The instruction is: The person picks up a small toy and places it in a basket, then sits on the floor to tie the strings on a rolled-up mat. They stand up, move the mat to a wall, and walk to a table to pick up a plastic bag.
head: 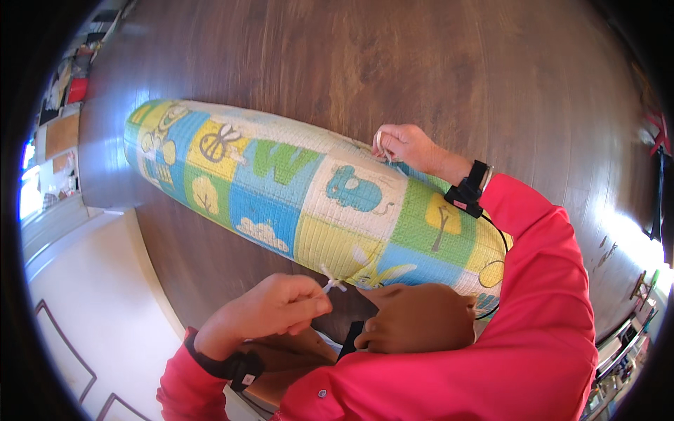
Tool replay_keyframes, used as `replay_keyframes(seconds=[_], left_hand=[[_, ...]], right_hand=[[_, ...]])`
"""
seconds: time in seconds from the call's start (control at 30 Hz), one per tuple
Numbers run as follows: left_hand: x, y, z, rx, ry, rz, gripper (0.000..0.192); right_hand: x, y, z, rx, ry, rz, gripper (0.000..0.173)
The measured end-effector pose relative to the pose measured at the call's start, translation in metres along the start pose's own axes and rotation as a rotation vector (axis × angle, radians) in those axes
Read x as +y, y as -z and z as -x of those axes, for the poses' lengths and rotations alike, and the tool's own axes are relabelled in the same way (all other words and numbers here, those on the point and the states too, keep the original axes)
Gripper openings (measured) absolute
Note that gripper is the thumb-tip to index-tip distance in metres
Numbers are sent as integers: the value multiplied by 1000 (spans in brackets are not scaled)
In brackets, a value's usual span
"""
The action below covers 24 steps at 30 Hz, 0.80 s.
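Note:
A rolled foam play mat with coloured squares of animals, trees and letters lies on the floor before me. My right hand is at its far side, fingers closed on a thin white cord. At the near side, a short white tie with splayed ends sits against the mat's edge. My left hand is just beside that tie, fingers bent; whether it grips part of the tie, I cannot tell. Both wrists wear black bands with small devices. My brown-clad knee is close against the mat's near side.
Dark wood flooring surrounds the mat. A white panelled door or cabinet stands at the lower left. Shelves with mixed items and a red box are at the far left. Cluttered items line the lower right. A black cable runs from my right wrist.

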State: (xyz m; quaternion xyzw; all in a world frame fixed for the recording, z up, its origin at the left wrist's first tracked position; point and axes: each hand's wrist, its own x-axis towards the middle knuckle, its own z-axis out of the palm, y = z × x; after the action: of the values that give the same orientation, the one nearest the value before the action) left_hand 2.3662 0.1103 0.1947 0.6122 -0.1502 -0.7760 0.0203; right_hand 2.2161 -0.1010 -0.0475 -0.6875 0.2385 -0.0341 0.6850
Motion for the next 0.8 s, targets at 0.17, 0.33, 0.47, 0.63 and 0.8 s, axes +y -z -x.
replay_keyframes(seconds=[0.17,0.33,0.47,0.63,0.8], left_hand=[[69,-5,11,25,-170,160,21],[98,0,-28,186,-565,40,26],[94,4,-110,242,-550,541,36],[78,16,-179,220,-663,757,36],[67,11,-209,692,-798,505,25]], right_hand=[[2,7,3,-57,-2,-69,25],[2,11,4,-55,62,-59,23],[3,16,4,-105,16,-80,21],[-7,16,11,29,-3,-53,23],[-23,19,25,323,256,283,19]])
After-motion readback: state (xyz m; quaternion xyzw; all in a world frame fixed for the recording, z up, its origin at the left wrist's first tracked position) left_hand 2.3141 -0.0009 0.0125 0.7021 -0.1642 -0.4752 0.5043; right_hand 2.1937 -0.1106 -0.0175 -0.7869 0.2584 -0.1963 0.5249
